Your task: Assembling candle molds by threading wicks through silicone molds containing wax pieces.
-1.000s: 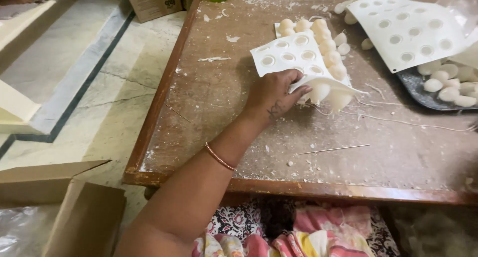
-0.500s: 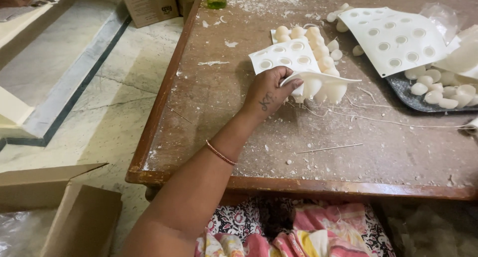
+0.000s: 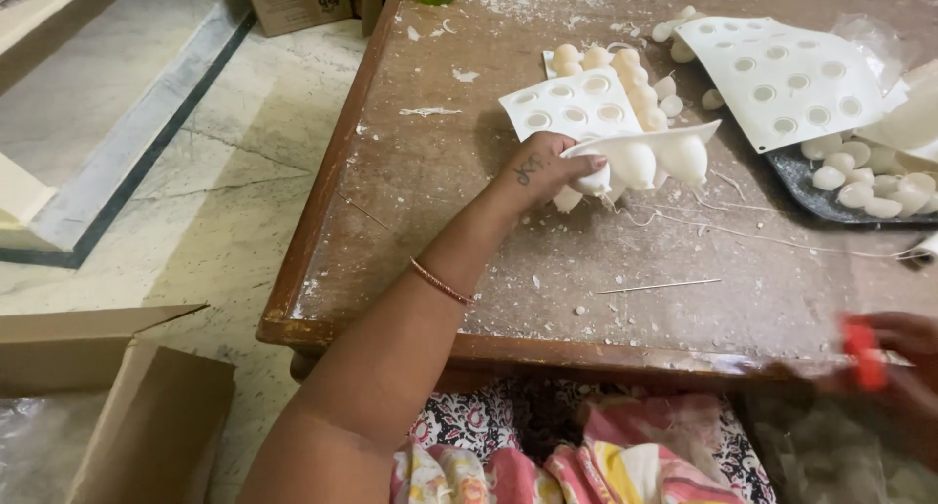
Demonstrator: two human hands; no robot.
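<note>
— What has the left hand got now?

— It grips the near edge of a white silicone mould, fingers closed over the rim. Since a moment ago the mould has been tipped up further, so its rounded pockets bulge toward us.

— And where is that, going by the wooden table?

— Toward the table's middle, just in front of a flat mould sheet and a cluster of pale wax balls. A larger perforated sheet lies at the far right, beside a dark tray of more balls.

— The right hand?

— New at the table's near right edge — blurred, closed round a small red object. It looks ready to work on the lifted mould.
</note>
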